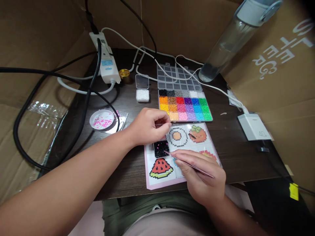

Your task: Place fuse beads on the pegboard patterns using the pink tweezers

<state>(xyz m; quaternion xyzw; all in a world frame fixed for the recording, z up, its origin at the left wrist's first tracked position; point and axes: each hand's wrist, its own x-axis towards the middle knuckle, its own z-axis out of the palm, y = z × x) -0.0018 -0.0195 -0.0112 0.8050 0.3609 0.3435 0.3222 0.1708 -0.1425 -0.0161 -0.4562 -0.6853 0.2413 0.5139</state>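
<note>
My right hand [203, 175] grips a pair of pink tweezers [194, 166], their tips reaching into a small clear box of black beads [161, 151]. A few pink beads lie among the black ones. Just behind that box, my left hand [151, 126] is closed, thumb and fingers pinched at the box's raised clear lid, which the hand partly hides. Under the box lies a pattern sheet [150, 182] beneath a clear pegboard, with a watermelon slice [161, 168], a fried egg [177, 137] and a persimmon [197, 133]. Several beads sit on the persimmon's left side.
Behind the sheet is an open bead case [185, 105] with many colours. A small box of white beads [142, 95], a dish of pink beads [102, 119] and a gold cup [124, 74] stand left. Cables surround a power strip [107, 62]; a bottle [228, 46] and charger [254, 126] are right.
</note>
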